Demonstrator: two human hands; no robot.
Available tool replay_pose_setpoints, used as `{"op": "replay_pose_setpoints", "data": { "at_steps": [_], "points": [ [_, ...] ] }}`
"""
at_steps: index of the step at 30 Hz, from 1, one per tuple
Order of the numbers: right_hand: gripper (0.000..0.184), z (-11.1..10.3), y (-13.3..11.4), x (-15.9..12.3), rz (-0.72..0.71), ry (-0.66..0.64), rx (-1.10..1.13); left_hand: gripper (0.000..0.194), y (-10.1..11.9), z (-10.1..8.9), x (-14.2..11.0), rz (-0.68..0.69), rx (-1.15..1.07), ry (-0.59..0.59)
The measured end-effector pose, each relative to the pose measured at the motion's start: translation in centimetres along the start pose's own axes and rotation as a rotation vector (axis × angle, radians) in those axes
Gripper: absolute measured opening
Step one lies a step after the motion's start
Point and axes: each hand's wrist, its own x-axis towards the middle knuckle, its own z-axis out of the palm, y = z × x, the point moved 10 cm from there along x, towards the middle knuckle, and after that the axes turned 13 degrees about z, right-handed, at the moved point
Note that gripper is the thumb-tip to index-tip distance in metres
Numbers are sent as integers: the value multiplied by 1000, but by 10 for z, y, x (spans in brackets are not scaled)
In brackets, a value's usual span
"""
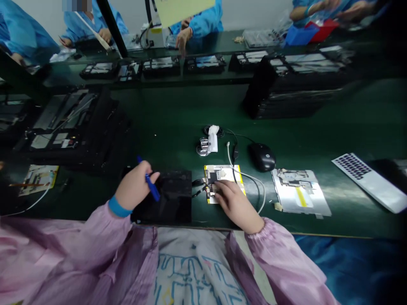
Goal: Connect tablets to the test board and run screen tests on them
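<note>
My left hand [135, 185], a blue band at its wrist, is closed around a blue pen [153, 188] that slants down over a dark flat screen panel [174, 197]. To the right of the panel lies a small circuit board on a battery pack [209, 174] with yellow edges. Short black cables [199, 186] run between panel and board. My right hand [230, 199] rests on the board with its fingers stretched out and apart. A white cable [254, 177] curves past that hand, beside a thin black one.
Stacks of black tablet-like units stand at left [79, 131] and back right [286, 93]. A black mouse [262, 156], a metal plate with a board [299, 195] and a white keyboard [372, 182] lie rightward. A webcam [203, 146] sits behind the board. Co-workers in blue sleeves work across the bench.
</note>
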Motion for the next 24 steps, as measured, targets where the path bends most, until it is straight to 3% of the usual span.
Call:
{"op": "replay_pose_setpoints", "data": {
  "at_steps": [3, 6, 11, 17, 21, 24],
  "points": [
    [29, -11, 10, 14, 18, 85, 1, 21, -51, -20, -34, -177, 190, 30],
    [36, -6, 14, 25, -3, 98, -58, 23, -78, -22, -58, -245, 190, 51],
    [40, 7, 11, 23, -63, 108, -170, 24, -98, -17, -71, -304, 31, 121],
    [40, 4, 11, 23, -23, 123, -152, 27, -114, -16, -76, -365, -87, 172],
    [36, -4, -14, 11, 66, 161, -53, 27, -121, -14, -79, -388, -225, 203],
    [33, 14, -37, -5, 186, 40, 110, 28, -125, -13, -82, -406, -355, 247]
  ]
}}
